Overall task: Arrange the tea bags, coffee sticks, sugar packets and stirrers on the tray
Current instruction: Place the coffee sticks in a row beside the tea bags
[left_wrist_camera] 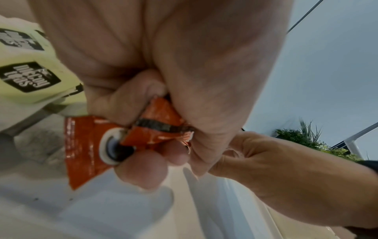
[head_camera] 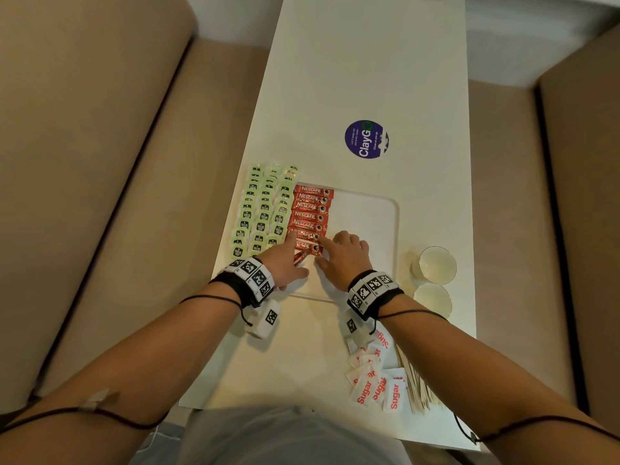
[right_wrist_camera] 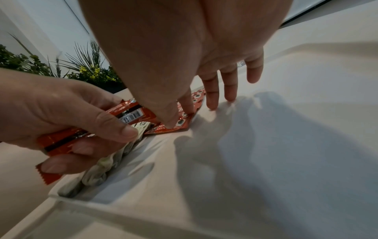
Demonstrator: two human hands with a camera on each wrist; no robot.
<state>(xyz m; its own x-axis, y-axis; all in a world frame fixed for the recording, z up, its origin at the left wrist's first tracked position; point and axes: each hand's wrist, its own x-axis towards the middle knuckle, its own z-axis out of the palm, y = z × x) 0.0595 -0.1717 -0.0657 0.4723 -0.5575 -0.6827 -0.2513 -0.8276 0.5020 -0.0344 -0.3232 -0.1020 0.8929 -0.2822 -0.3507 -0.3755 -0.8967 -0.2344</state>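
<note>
I watch both hands meet at the near end of the coffee sticks (head_camera: 310,216), a red column overlapping like shingles down the left part of the white tray (head_camera: 397,229). My left hand (head_camera: 285,263) is clenched round a spare bundle of coffee sticks (right_wrist_camera: 61,140), thumb on top, apparently kept there as a supply for the row. My right hand (head_camera: 345,258) is released, its straight fingers (right_wrist_camera: 211,95) spread on the bare tray floor while the index fingertip and thumb press the nearest stick in the row (right_wrist_camera: 180,124), probably to square it with its neighbours and keep the overlap even.

The green tea bags (head_camera: 261,213) already lie in three tidy columns at the left; the left wrist view shows them just beside the sticks, though whether they sit inside the tray's rim I cannot tell. The right half of the tray is bare, presumably reserved for what remains: the sugar packets (head_camera: 375,380) in a loose heap on the table (head_camera: 335,78) near me at right, with the wooden stirrers (head_camera: 417,387) just beside them. Two small cups (head_camera: 434,266) stand to the right of the tray, and a purple sticker (head_camera: 366,139) lies on the table beyond it.
</note>
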